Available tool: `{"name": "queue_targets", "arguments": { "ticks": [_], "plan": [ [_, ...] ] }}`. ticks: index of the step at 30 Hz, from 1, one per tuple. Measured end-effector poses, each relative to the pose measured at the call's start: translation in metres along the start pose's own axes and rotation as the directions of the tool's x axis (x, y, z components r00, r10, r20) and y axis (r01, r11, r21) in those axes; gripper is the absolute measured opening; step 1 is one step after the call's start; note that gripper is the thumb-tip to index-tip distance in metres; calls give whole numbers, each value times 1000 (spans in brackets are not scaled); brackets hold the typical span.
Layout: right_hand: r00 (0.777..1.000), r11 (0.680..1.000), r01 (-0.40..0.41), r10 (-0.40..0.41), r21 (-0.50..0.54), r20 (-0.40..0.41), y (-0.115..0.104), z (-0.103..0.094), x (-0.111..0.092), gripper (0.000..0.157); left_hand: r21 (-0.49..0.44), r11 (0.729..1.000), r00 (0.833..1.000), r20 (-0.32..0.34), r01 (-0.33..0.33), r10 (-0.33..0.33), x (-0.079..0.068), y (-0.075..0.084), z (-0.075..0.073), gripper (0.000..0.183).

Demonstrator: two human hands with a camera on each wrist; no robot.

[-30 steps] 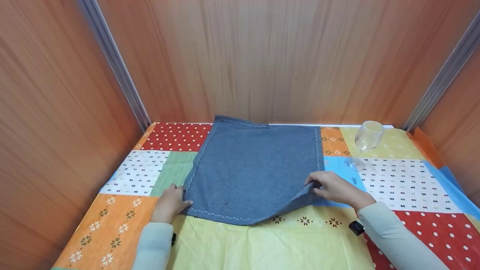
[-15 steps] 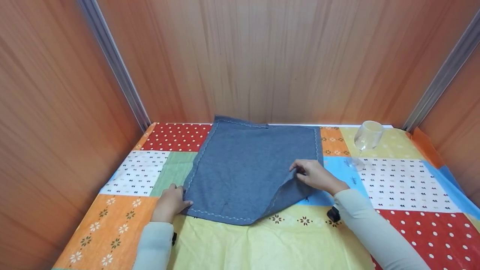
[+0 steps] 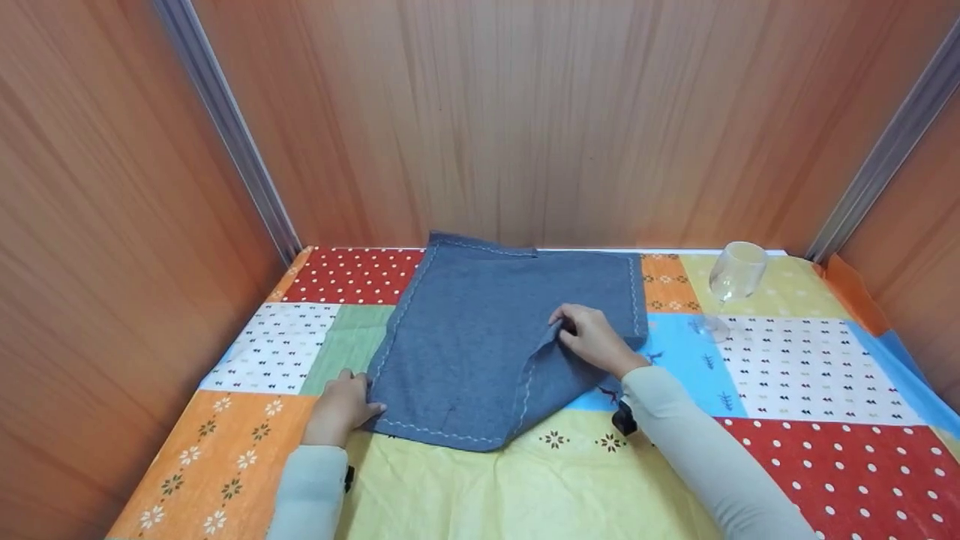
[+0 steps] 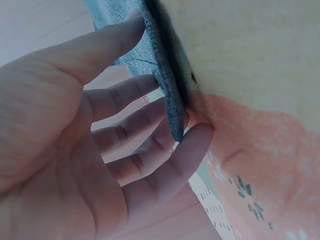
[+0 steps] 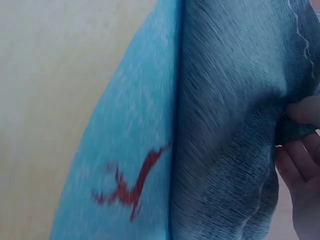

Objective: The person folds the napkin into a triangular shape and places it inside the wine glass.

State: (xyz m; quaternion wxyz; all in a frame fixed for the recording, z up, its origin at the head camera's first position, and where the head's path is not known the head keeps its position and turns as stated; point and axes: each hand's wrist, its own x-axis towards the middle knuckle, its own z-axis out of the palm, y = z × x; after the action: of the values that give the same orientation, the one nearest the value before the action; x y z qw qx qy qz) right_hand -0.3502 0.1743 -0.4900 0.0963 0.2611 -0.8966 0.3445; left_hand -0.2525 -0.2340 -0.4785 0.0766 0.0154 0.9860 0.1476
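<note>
A grey-blue cloth [image 3: 465,330] with pale stitching along its edges lies on the table. Its near right corner is folded up and inward, showing the underside [image 5: 225,120]. That raised corner is pinched by my right hand [image 3: 592,336] between thumb and fingers, over the right half of the cloth. At the near left corner, my left hand [image 3: 341,405] holds the edge, thumb on top. In the left wrist view, the thumb [image 4: 110,42] lies over the cloth and the other fingers bend at its edge, the little finger reaching the tablecloth.
A clear wine glass [image 3: 737,271] stands upright at the back right. Under everything spreads a patchwork tablecloth [image 3: 600,487] in yellow, orange, red, white, green and blue. Wood-grain panels [image 3: 510,120] close off the back and both sides.
My right hand has carried the near right corner of the cloth inward to the left and away from me, so the fold has grown. The left hand has stayed in place.
</note>
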Motion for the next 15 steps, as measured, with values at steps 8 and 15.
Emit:
{"name": "queue_targets", "arguments": {
  "ticks": [8, 15],
  "plan": [
    [977, 996, -94, 94, -8, 190, 1, 14, 3, 22, -21, 1000, 1000, -11, 2, -2, -3, 0, 1, 54],
    [940, 984, -150, 171, -92, 297, 5, 9, 0, 45, -24, 1000, 1000, -17, 2, -2, -3, 0, 2, 55]
  ]
}}
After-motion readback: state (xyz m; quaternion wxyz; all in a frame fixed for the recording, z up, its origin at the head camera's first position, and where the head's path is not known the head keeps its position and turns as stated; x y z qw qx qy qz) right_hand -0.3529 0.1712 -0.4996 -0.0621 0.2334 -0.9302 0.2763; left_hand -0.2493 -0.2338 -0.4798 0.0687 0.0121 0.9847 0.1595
